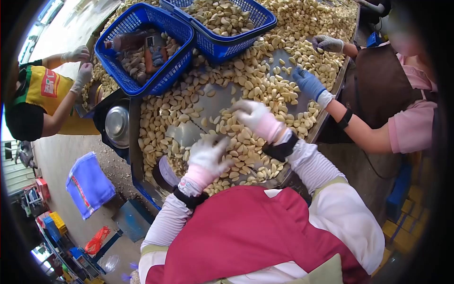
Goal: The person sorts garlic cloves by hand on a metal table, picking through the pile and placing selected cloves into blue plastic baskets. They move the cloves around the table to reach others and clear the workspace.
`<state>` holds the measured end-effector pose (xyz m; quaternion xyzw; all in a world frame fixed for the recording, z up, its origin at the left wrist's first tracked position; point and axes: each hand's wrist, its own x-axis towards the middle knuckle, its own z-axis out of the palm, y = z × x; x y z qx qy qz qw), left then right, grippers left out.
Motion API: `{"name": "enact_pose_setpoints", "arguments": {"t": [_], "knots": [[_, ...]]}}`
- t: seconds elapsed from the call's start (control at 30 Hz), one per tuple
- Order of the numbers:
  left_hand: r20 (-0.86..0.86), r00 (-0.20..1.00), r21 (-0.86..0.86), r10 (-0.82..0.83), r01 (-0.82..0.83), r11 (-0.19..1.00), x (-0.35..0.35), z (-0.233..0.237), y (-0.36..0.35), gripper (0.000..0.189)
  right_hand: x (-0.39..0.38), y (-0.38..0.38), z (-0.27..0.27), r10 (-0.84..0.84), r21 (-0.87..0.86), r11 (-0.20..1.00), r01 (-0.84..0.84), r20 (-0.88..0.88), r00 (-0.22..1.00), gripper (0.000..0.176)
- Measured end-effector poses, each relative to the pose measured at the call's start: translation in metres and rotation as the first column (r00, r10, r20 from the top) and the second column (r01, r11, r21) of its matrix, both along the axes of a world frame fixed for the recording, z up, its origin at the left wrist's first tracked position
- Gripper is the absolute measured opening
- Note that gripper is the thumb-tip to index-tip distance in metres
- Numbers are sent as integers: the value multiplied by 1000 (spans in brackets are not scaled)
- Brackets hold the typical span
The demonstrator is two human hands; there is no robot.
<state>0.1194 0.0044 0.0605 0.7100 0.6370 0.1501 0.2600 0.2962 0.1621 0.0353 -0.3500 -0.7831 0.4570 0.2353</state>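
Pale cloves that look like peeled garlic cover a metal table. My left hand, in a white glove with a pink cuff, is over the near cloves with its fingers spread. Slightly smeared by motion, my right hand in a similar glove stretches its fingers over the cloves farther right. Neither hand visibly holds a clove. A bare patch of the metal table shows beyond my hands. Close to my left wrist, a round container stands among the cloves.
Two blue baskets sit at the back: one contains cloves, a bottle and small items, the other cloves. Co-workers' gloved hands are at the right and left. A metal bowl is beside the table's left edge.
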Motion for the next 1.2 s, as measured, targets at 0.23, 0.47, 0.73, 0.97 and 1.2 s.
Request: {"name": "enact_pose_setpoints", "arguments": {"t": [0.23, 0.47, 0.73, 0.97, 1.2], "knots": [[-325, 822, -315, -468, 373, 873, -6, 2, -19, 71, 26, -69, 37, 459, -416, 889, -193, 816, 351, 64], [-455, 886, -44, 92, -126, 991, -89, -7, -15, 60, -10, -42, 14, 474, -169, 874, -456, 504, 722, 34], [-155, 878, 68, -453, 467, 882, 11, -7, -17, 47, 13, -13, -22, 35, 222, 942, -250, 677, 735, 18], [-392, 915, -93, -93, 61, 994, -66, -3, -32, 56, 6, -11, -5, 111, -87, 993, -75, 546, 831, 27], [-87, 982, 199, 170, -150, 968, -32, -13, 12, 20, -16, -18, -11, 181, -27, 978, -206, 598, 781, 32]]}}
